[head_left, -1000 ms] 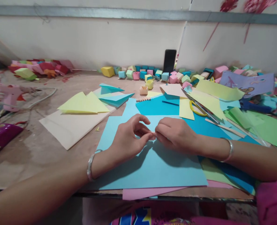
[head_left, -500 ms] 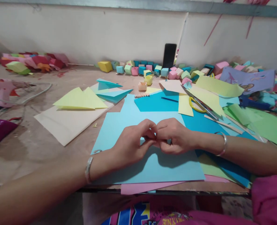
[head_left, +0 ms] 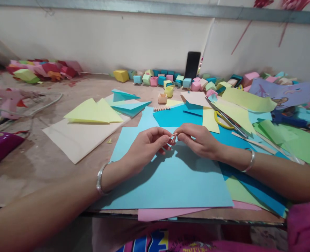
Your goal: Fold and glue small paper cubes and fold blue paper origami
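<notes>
My left hand (head_left: 150, 146) and my right hand (head_left: 198, 140) meet over a light blue paper sheet (head_left: 167, 185). Between their fingertips is a small folded strip of pale pink paper (head_left: 173, 138), pinched from both sides. Fingers cover part of the strip. Just beyond the hands lies a darker blue paper piece (head_left: 178, 117). Behind that stand a small open peach paper box (head_left: 162, 98) and a zigzag-folded paper strip (head_left: 161, 109).
Yellow-handled scissors (head_left: 223, 120) lie right among paper scraps. Small paper cubes (head_left: 161, 80) line the wall beside an upright phone (head_left: 193, 64). At left are folded yellow paper (head_left: 92, 112), a pink glue gun (head_left: 6, 98) with a cord, and a purple object (head_left: 4, 145).
Both hands have lifted slightly and their fingertips have drawn a little apart. The small pink strip now shows between them. The whole view has shifted slightly.
</notes>
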A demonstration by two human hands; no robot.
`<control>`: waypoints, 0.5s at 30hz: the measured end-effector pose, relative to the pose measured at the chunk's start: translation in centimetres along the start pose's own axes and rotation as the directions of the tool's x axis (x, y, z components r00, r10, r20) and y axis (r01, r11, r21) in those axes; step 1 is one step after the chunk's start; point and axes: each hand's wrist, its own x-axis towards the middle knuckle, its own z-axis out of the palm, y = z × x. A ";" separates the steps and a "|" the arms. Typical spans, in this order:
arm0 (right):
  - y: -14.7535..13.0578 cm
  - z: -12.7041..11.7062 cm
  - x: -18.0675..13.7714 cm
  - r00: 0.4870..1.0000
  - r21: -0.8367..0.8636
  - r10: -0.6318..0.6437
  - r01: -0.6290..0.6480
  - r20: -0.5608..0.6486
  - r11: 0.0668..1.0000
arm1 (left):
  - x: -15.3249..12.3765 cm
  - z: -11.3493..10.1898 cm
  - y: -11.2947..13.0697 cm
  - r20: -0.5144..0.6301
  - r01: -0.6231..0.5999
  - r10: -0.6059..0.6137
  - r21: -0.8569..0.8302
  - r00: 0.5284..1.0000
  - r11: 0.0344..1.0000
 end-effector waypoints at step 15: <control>-1.0 0.4 -0.2 0.986 0.128 0.147 -0.136 -0.080 0.982 | 0.2 -0.6 -0.7 0.052 -0.413 0.483 0.603 0.874 0.683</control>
